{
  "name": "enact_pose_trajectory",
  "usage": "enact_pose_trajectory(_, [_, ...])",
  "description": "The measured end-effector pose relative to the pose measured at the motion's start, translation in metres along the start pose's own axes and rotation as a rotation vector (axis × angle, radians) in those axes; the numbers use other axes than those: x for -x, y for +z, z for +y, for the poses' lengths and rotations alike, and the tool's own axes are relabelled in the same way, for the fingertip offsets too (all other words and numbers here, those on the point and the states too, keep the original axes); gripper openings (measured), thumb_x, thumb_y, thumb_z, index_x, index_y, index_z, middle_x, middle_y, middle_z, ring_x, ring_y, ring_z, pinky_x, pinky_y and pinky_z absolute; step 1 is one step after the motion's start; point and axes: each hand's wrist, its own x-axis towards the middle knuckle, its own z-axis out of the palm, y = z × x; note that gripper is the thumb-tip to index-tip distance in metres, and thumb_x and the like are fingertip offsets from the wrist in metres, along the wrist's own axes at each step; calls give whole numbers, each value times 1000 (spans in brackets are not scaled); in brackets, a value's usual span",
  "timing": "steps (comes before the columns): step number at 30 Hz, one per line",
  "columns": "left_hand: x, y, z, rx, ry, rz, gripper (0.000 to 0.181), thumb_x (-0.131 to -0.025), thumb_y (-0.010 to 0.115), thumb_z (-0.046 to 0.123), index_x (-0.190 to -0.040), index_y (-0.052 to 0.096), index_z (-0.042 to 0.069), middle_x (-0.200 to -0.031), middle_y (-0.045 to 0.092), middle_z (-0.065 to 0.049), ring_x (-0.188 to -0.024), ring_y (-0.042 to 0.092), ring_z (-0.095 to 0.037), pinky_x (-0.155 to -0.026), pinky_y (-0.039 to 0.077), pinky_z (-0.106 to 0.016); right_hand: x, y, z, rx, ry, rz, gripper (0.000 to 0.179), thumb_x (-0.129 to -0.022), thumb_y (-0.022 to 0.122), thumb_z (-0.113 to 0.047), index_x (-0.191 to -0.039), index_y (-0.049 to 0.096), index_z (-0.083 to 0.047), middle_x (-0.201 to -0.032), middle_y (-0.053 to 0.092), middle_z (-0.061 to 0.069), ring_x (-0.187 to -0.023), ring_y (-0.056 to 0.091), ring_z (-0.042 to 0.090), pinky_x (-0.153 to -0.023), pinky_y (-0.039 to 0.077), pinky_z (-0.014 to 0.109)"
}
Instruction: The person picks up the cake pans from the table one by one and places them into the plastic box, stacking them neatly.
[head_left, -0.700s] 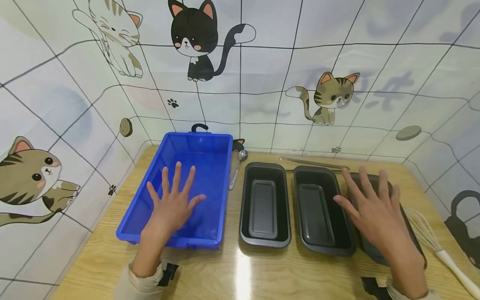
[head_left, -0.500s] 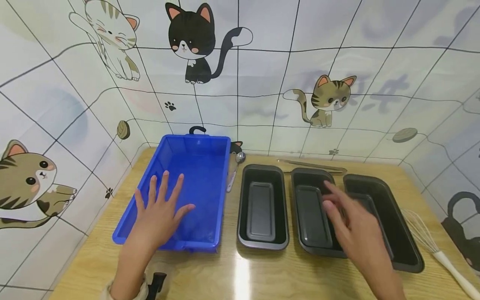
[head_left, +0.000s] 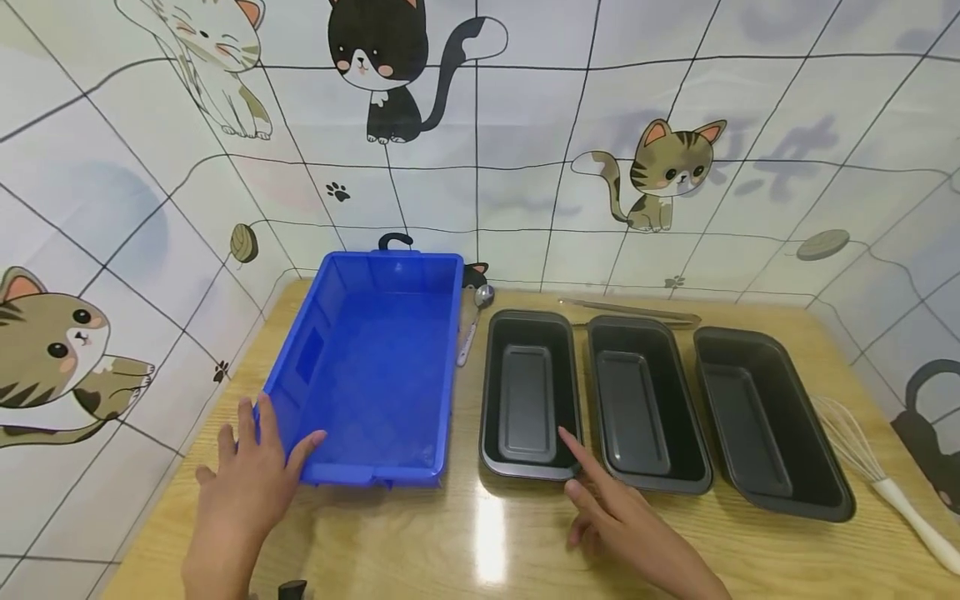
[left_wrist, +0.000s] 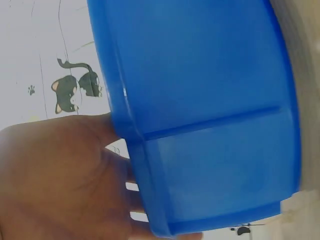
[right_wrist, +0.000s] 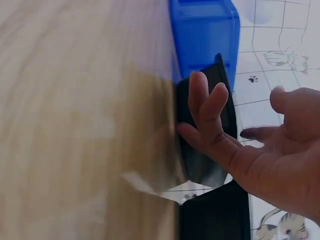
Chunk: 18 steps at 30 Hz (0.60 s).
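My left hand point(head_left: 251, 479), fingers spread, is at the near left corner of a blue plastic bin point(head_left: 382, 375). In the left wrist view, its fingers overlap the rim along the outer wall of the bin point(left_wrist: 215, 170). Farther right, my right hand point(head_left: 618, 517) holds nothing. Its index finger extends over the near right corner of the left dark loaf pan point(head_left: 527, 400), while the other fingers bend loosely. Two similar pans, a middle loaf pan point(head_left: 630, 408) and a right loaf pan point(head_left: 757, 433), stand alongside it, each with a bare floor.
Between bin and pans lies a spoon point(head_left: 471, 333). A long thin metal utensil point(head_left: 633, 311) lies behind the pans. At the right edge is a whisk point(head_left: 858, 450) with a white handle. A cat-patterned wall covering point(head_left: 525, 192) encloses the wooden table point(head_left: 420, 533).
My left hand has moved left and toward me, from above the bin to its near corner. My right hand has swung left from the right pan to the left pan's near corner.
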Motion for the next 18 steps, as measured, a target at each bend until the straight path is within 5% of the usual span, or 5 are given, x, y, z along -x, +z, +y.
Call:
enact_pose_trajectory(4, [1, 7, -3, 63, -20, 42, 101, -116, 34, 63, -169, -7, -13, -172, -6, -46, -155, 7, -71, -110, 25, -92, -8, 7, 3, 4, -16, 53, 74, -121, 43, -25, -178, -2, -16, -119, 69, 22, -80, 75, 21, -72, 62, 33])
enact_pose_trajectory(7, [3, 13, -5, 112, -46, 73, 98, -116, 31, 62, -170, -8, -10, -174, -9, -43, -156, 4, -72, -112, 25, -91, -17, 12, 5, -20, -33, 80, 77, -121, 44, -25, -178, -6, -15, -120, 69, 25, -79, 75, 21, -68, 62, 34])
enact_pose_trajectory(12, [3, 20, -8, 182, -72, 88, 92, -118, 26, 58, -171, -13, -6, -176, -18, -37, -156, 3, -72, -113, 28, -89, -36, 21, 11, -179, -67, 155, 70, -122, 40, -23, -178, -2, -15, -89, 80, 26, -67, 77, 29, -62, 62, 35])
enact_pose_trajectory(15, [2, 25, -9, 221, -67, 105, 89, -119, 25, 55, -171, -15, -5, -177, -21, -35, -156, 3, -74, -116, 25, -88, -43, 31, 15, -257, -56, 309, 65, -119, 52, -22, -175, 20, -19, -81, 74, 28, -60, 76, 32, -61, 62, 34])
enact_pose_trajectory(18, [2, 30, -9, 255, -54, 157, 86, -119, 28, 50, -172, -10, -5, -178, -16, -34, -156, 6, -74, -118, 23, -87, -48, 40, 18, -318, -60, 454, 63, -114, 62, -21, -171, 34, -24, -122, 68, 29, -58, 77, 35, -71, 64, 32])
